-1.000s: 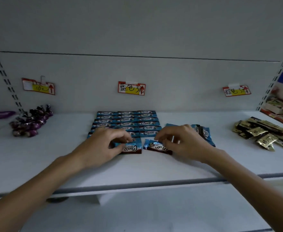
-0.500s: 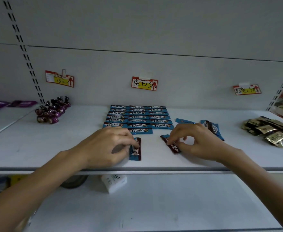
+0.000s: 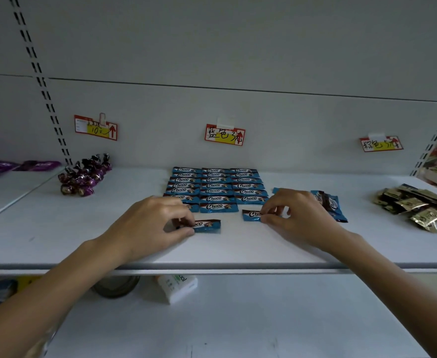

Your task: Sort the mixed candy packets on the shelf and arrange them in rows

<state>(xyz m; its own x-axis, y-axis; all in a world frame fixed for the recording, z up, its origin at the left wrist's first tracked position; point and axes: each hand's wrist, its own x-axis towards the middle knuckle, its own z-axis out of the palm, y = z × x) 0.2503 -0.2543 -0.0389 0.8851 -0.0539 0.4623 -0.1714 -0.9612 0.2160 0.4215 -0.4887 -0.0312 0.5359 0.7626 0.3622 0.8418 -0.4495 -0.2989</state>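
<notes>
Two blue packets are in hand at the front part of the shelf (image 3: 57,241), and both lie flat on it. The left hand (image 3: 150,223) pinches the left end of the first packet (image 3: 208,225) between thumb and forefinger, with the other fingers curled. The right hand (image 3: 297,215) pinches the right end of the second packet (image 3: 251,215) in the same way. Each packet has its long axis from left to right, parallel to the shelf edge, with the word Choco upright for the reader. Their free ends point toward each other.

Just behind them is the block of rows (image 3: 216,187), three columns of the same blue packets, all lying in that same direction. I judge the step to be placing these two at the front of the block. The right column seems one packet shorter, so the second packet needs a short slide back into that gap, edge to edge, without pushing the neighbours. Behind the right hand some loose blue packets (image 3: 331,205) wait, not yet sorted.
</notes>
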